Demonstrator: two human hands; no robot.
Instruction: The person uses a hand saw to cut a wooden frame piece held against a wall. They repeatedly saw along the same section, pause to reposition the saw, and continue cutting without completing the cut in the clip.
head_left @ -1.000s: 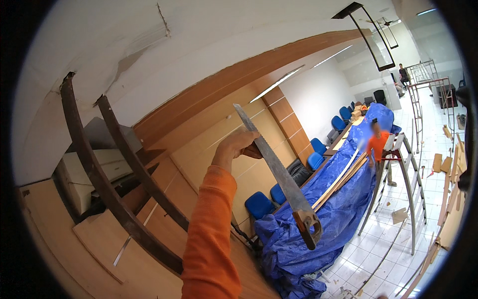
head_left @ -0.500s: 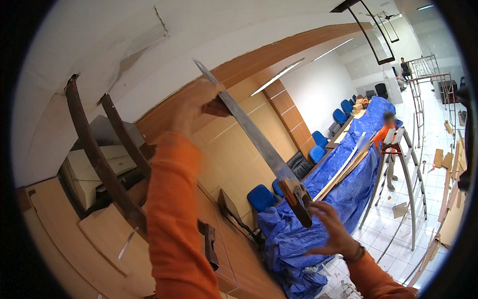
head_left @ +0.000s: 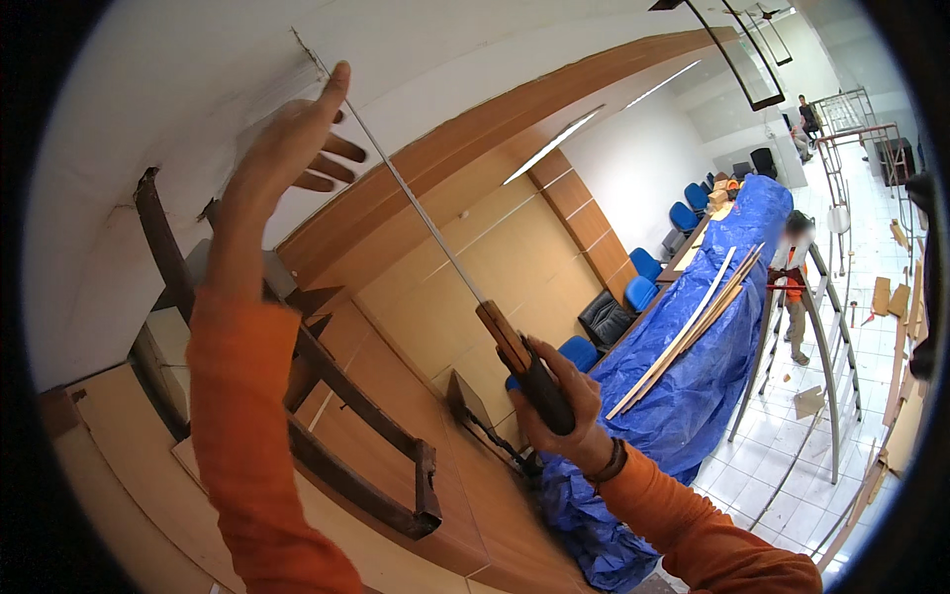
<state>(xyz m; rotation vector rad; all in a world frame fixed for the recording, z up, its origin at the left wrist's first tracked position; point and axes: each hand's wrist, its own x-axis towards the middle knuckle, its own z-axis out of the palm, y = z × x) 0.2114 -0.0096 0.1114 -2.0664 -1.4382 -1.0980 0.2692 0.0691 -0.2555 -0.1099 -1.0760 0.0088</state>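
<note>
My right hand grips the wooden handle of a handsaw, whose blade is edge-on and slants up and left toward a cracked patch of the white ceiling. Whether the tip touches it I cannot tell. My left hand is raised beside the upper blade, fingers spread, not gripping it. Below and behind it, dark brown brackets hang from the ceiling in front of wooden panelling.
A blue tarp with wood strips covers a long table by blue chairs. A person in orange and white stands at a stepladder. Farther back are scaffolding and another seated person. Boards lie on the floor.
My left hand has let go of the blade and risen up-left. My right hand has entered and taken the handle. The saw has turned edge-on and risen. The co-worker has shifted at the ladder.
</note>
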